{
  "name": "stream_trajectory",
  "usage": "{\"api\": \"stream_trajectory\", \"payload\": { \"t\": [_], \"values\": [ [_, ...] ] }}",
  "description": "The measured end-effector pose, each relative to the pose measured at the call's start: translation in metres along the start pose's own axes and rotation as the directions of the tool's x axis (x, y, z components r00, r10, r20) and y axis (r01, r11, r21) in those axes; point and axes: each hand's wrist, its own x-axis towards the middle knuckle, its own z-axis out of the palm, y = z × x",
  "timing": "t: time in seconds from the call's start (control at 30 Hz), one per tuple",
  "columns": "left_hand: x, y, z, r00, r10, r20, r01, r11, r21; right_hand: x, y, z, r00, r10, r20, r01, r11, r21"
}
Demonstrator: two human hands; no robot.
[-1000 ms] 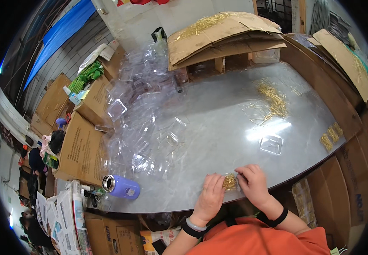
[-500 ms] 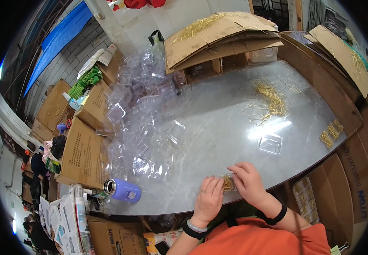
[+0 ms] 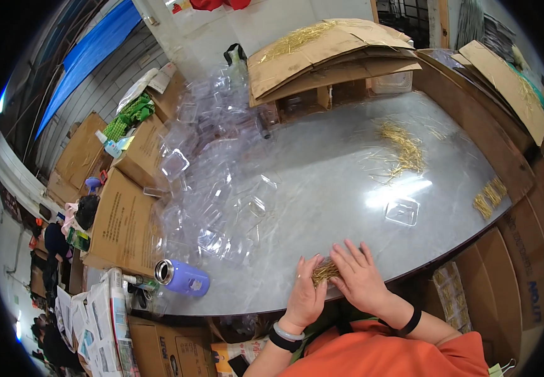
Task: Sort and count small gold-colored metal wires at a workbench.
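Note:
Close to the table's front edge, a small bundle of thin gold strands (image 3: 326, 271), looking like twist ties, sits between my two hands. My left hand (image 3: 306, 296) is curved around its left end, thumb and fingers against it. My right hand (image 3: 361, 279) holds the other end between thumb and fingers, the fingertips stretched out past it. My palms hide part of the bundle. Farther off lies a loose pile of the same gold strands (image 3: 402, 151). Nearer to my right hand is a clear plastic tray (image 3: 402, 212). Bundled gold strands (image 3: 490, 197) rest at the right edge.
Clear plastic containers (image 3: 212, 169) are heaped across the table's left side. A purple bottle (image 3: 187, 279), uncapped, stands at the front left. A cardboard cover (image 3: 331, 56) spans the back, and a cardboard wall (image 3: 479, 119) borders the right. Cardboard boxes (image 3: 121, 220) line the left.
The bundle has tilted and more of it shows between my hands. My right hand's fingers have straightened and spread; my left hand has turned its palm more toward the bundle.

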Motion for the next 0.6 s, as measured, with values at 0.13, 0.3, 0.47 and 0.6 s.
{"api": "stream_trajectory", "payload": {
  "t": [0.13, 0.3, 0.47, 0.6],
  "values": [
    [-0.004, -0.003, -0.001, 0.996, -0.047, -0.072, 0.020, 0.940, -0.341, 0.001, -0.012, 0.000, 0.991, 0.076, -0.114, -0.068, 0.995, 0.075],
    [-0.003, -0.001, -0.003, 0.984, -0.147, -0.097, 0.076, 0.852, -0.518, 0.025, -0.034, 0.002, 0.974, 0.128, -0.189, -0.120, 0.991, 0.056],
    [-0.003, 0.004, -0.003, 0.966, -0.237, -0.104, 0.128, 0.786, -0.604, 0.027, -0.033, 0.022, 0.970, 0.129, -0.207, -0.124, 0.992, 0.037],
    [-0.003, 0.003, -0.005, 0.959, -0.273, -0.078, 0.160, 0.745, -0.647, 0.020, -0.026, 0.025, 0.973, 0.101, -0.209, -0.098, 0.995, 0.023]
  ]
}}
